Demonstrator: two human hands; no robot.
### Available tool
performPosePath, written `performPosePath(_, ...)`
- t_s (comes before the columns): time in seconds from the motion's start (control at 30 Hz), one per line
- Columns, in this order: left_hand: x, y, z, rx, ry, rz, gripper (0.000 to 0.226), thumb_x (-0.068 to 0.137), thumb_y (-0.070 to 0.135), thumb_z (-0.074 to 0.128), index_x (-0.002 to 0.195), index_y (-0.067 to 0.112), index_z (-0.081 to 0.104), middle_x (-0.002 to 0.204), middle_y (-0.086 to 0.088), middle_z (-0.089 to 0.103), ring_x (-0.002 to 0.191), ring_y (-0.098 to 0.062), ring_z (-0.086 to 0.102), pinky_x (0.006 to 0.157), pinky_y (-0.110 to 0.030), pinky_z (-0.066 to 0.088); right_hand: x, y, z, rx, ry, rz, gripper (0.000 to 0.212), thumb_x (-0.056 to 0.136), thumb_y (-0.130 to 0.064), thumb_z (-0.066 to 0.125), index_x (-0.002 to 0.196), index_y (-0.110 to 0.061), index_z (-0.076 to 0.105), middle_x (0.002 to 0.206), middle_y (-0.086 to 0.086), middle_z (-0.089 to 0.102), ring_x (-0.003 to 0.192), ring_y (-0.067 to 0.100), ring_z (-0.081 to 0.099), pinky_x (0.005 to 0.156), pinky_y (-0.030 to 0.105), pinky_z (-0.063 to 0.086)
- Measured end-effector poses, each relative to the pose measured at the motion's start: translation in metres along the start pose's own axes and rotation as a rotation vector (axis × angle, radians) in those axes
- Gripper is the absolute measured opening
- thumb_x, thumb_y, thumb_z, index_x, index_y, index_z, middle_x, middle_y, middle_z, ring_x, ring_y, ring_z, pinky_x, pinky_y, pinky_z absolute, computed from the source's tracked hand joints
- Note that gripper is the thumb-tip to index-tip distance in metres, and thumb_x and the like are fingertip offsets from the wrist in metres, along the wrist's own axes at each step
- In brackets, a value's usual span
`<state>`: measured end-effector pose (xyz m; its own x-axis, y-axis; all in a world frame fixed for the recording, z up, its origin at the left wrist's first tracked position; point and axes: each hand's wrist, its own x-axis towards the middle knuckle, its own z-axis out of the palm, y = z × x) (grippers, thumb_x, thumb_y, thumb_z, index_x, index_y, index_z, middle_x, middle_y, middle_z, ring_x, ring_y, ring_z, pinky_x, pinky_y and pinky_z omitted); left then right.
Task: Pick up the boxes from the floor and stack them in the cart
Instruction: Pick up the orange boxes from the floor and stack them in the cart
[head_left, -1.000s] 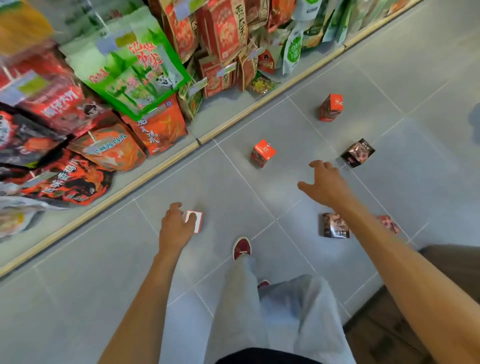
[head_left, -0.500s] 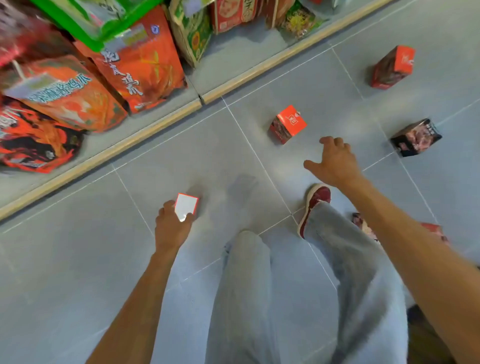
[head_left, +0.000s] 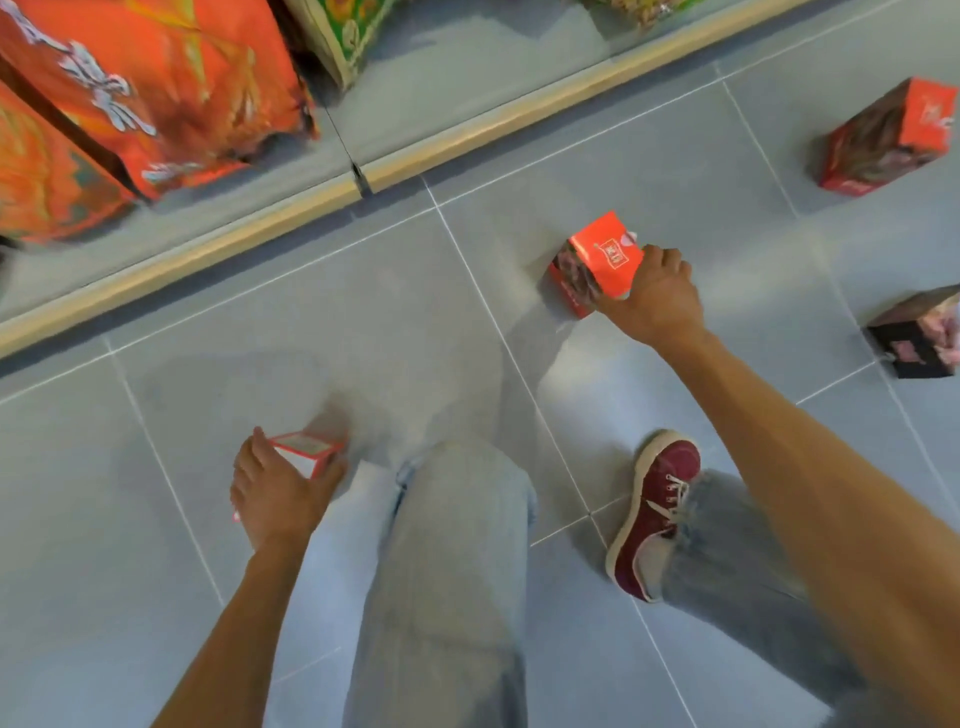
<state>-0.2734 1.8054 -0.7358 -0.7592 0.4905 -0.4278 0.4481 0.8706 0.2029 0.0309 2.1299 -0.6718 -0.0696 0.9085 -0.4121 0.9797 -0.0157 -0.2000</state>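
Note:
My left hand (head_left: 280, 493) is shut on a small red and white box (head_left: 306, 451), held low above the grey tiled floor (head_left: 260, 332). My right hand (head_left: 657, 299) reaches forward and wraps its fingers around a red box (head_left: 592, 265) that stands on the floor near the middle. Another red box (head_left: 888, 137) lies on the floor at the far right. A black box (head_left: 919, 338) sits at the right edge, partly cut off. The cart is out of view.
A low shelf with a wooden front edge (head_left: 291, 208) runs diagonally across the top, holding large orange snack bags (head_left: 140, 88). My legs in light jeans (head_left: 452, 571) and a dark red shoe (head_left: 654, 512) fill the lower middle.
I have bent lower and stepped forward. My right hand moved onto the red box and closed around it. My left hand kept hold of the small box.

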Motion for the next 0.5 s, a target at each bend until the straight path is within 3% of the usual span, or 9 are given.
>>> performPosePath(0.13,0.016,-0.01,0.025,0.014,0.026,-0.058,0.127,0.054,0.074,0.08,0.144,-0.005,0.034,0.138,-0.031,0.049,0.127,-0.048,0.049,0.106,-0.058,0.038,0.048,-0.001,0.024,-0.019,0.061,0.032,0.09,0.074,-0.04,0.081,0.14,0.002,0.037,0.14,0.021,0.044,0.13,0.04,0.042,0.107,0.046,0.037)
performPosePath(0.23,0.023,-0.021,0.031,0.049,0.069,-0.049,0.143,0.039,0.104,0.043,0.134,-0.002,0.039,0.125,-0.03,0.054,0.114,-0.048,0.055,0.097,-0.056,0.044,0.075,-0.003,0.039,-0.048,0.079,0.054,0.091,0.076,-0.045,0.08,0.14,0.001,0.034,0.14,0.02,0.044,0.131,0.039,0.042,0.107,0.045,0.038)
performPosePath(0.3,0.027,-0.027,0.033,0.057,0.047,-0.054,0.148,0.032,0.109,0.021,0.132,0.001,0.038,0.125,-0.028,0.051,0.114,-0.045,0.052,0.096,-0.055,0.044,0.088,-0.003,0.049,-0.052,0.077,0.061,0.095,0.076,-0.05,0.079,0.141,0.001,0.032,0.141,0.02,0.043,0.131,0.039,0.043,0.109,0.045,0.037)
performPosePath(0.33,0.027,-0.026,0.032,0.066,0.055,-0.055,0.146,0.033,0.109,0.023,0.13,0.001,0.038,0.123,-0.028,0.051,0.112,-0.045,0.052,0.095,-0.055,0.045,0.093,-0.003,0.053,-0.054,0.067,0.063,0.1,0.075,-0.053,0.079,0.143,0.002,0.029,0.142,0.02,0.042,0.132,0.039,0.042,0.109,0.045,0.037)
performPosePath(0.43,0.033,-0.026,0.036,0.127,0.052,-0.087,0.122,0.049,0.087,0.071,0.124,-0.006,0.047,0.114,-0.031,0.058,0.105,-0.049,0.058,0.089,-0.055,0.049,0.104,-0.003,0.065,-0.065,0.042,0.079,0.114,0.075,-0.058,0.077,0.15,0.003,0.018,0.147,0.021,0.038,0.136,0.039,0.039,0.111,0.046,0.034)
performPosePath(0.5,0.036,-0.026,0.035,0.153,0.039,-0.107,0.112,0.05,0.083,0.075,0.121,-0.001,0.054,0.112,-0.026,0.063,0.101,-0.047,0.062,0.085,-0.053,0.053,0.107,-0.002,0.071,-0.064,0.065,0.077,0.108,0.077,-0.055,0.076,0.149,0.004,0.02,0.144,0.022,0.039,0.134,0.04,0.04,0.109,0.047,0.036)
